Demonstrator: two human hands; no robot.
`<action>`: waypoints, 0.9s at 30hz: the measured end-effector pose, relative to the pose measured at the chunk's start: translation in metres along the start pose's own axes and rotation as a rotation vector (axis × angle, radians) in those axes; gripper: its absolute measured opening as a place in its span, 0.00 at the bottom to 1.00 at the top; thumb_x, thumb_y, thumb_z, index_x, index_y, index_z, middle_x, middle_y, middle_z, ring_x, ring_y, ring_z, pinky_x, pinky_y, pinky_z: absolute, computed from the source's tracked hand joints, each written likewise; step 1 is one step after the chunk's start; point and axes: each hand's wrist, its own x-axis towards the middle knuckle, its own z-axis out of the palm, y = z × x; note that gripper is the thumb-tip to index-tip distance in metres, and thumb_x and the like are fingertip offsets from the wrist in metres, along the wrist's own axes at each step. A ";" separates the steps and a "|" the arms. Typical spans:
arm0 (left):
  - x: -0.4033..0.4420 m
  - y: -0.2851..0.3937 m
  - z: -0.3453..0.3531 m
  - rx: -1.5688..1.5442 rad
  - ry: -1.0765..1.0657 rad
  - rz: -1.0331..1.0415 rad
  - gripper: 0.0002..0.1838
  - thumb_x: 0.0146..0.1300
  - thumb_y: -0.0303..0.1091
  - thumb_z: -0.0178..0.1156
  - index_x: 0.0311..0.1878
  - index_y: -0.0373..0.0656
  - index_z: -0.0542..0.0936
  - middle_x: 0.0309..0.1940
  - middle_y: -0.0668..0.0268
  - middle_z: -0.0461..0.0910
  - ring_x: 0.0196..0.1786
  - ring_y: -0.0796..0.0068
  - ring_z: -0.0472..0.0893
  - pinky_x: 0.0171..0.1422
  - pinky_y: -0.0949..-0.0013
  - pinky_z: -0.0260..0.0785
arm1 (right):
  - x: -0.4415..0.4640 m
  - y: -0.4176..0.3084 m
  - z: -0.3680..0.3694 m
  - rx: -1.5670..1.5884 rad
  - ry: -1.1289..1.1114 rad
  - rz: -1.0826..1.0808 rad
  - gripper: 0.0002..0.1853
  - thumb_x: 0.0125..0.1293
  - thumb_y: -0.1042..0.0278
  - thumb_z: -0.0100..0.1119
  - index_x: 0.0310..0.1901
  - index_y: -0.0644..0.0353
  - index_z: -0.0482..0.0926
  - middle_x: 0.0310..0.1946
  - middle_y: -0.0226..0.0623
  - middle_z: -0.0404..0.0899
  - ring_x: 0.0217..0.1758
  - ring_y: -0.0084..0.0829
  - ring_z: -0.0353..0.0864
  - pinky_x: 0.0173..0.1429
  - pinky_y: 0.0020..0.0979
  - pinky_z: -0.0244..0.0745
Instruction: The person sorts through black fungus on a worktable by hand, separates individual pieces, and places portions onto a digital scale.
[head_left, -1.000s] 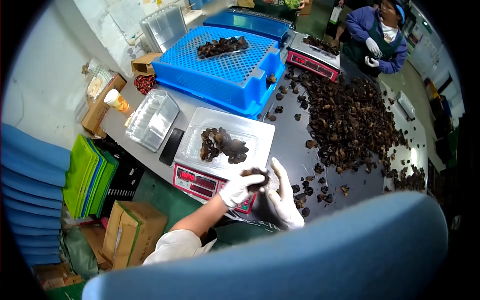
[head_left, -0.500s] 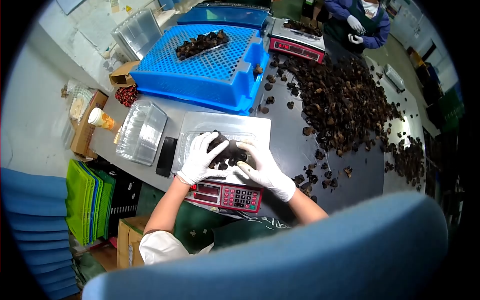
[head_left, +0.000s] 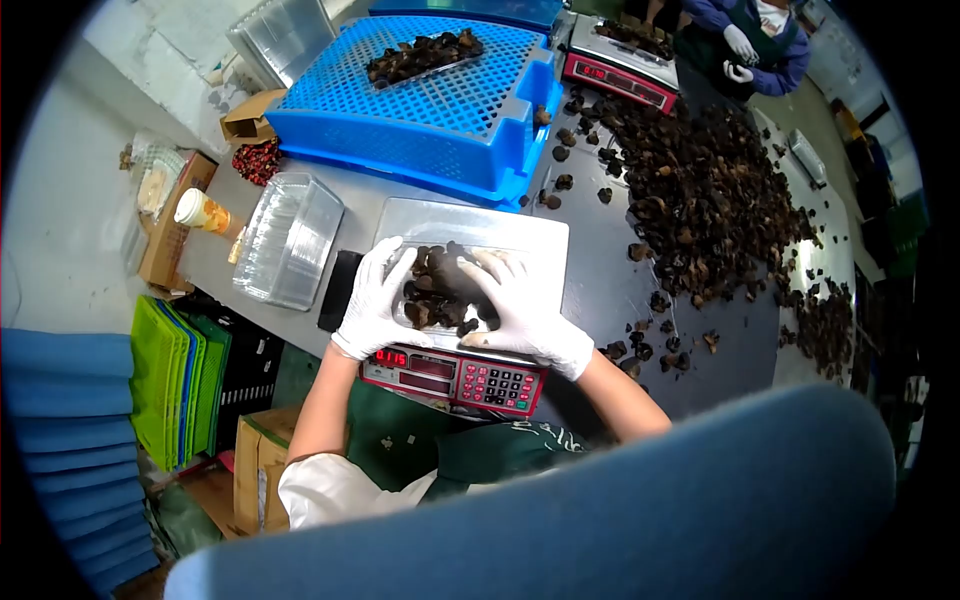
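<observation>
My left hand (head_left: 376, 300), in a white glove, cups the left side of a pile of dark, wrinkled dried mushrooms (head_left: 436, 285), fingers spread. My right hand (head_left: 520, 315), gloved too, curves around the right side with its fingers apart. The pile lies in a shallow clear plastic tray on the metal pan (head_left: 535, 235) of a weighing scale. The scale's red front panel (head_left: 455, 382) shows about 0.115. Whether the fingers touch the tray's rim is hard to see.
Nested clear trays (head_left: 290, 240) and a paper cup (head_left: 203, 212) stand left. An upturned blue crate (head_left: 400, 130) carries a filled tray. A large mushroom heap (head_left: 700, 200) covers the right side. Behind it are a second scale (head_left: 618, 82) and a gloved co-worker (head_left: 745, 45).
Both hands have drawn slightly apart, uncovering more of the mushrooms between them. The display's digits now show beside my left wrist. The whole view has shifted a little.
</observation>
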 end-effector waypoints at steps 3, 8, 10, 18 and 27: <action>0.016 0.014 0.001 0.100 -0.031 0.151 0.55 0.39 0.72 0.67 0.69 0.49 0.68 0.69 0.55 0.62 0.71 0.43 0.58 0.73 0.40 0.47 | 0.013 0.000 0.008 0.023 0.060 -0.066 0.52 0.44 0.41 0.70 0.69 0.59 0.61 0.68 0.49 0.61 0.70 0.51 0.61 0.71 0.49 0.55; 0.034 0.014 0.017 0.104 -0.129 0.131 0.50 0.40 0.69 0.66 0.63 0.43 0.72 0.64 0.56 0.70 0.67 0.42 0.63 0.71 0.40 0.51 | 0.014 0.006 0.015 0.022 0.100 -0.038 0.38 0.49 0.48 0.68 0.58 0.63 0.70 0.55 0.49 0.73 0.59 0.48 0.71 0.65 0.47 0.62; 0.033 0.014 0.015 0.105 -0.145 0.048 0.50 0.37 0.61 0.72 0.63 0.40 0.71 0.63 0.53 0.70 0.68 0.43 0.64 0.72 0.46 0.54 | 0.006 0.012 0.011 0.079 0.133 0.032 0.36 0.49 0.52 0.68 0.58 0.62 0.70 0.52 0.48 0.75 0.55 0.47 0.73 0.61 0.46 0.64; 0.029 0.010 0.011 -0.033 -0.184 0.078 0.61 0.33 0.63 0.74 0.69 0.36 0.63 0.68 0.47 0.62 0.70 0.43 0.61 0.73 0.47 0.53 | -0.022 0.021 0.006 0.143 0.347 0.070 0.37 0.56 0.46 0.63 0.62 0.62 0.68 0.59 0.50 0.70 0.64 0.47 0.67 0.68 0.48 0.58; 0.002 0.026 -0.008 0.002 0.045 0.058 0.63 0.42 0.71 0.68 0.73 0.35 0.57 0.71 0.46 0.55 0.73 0.45 0.57 0.75 0.47 0.49 | -0.202 0.186 -0.060 -0.145 0.672 0.857 0.12 0.57 0.69 0.55 0.41 0.59 0.82 0.43 0.44 0.82 0.48 0.45 0.80 0.54 0.42 0.75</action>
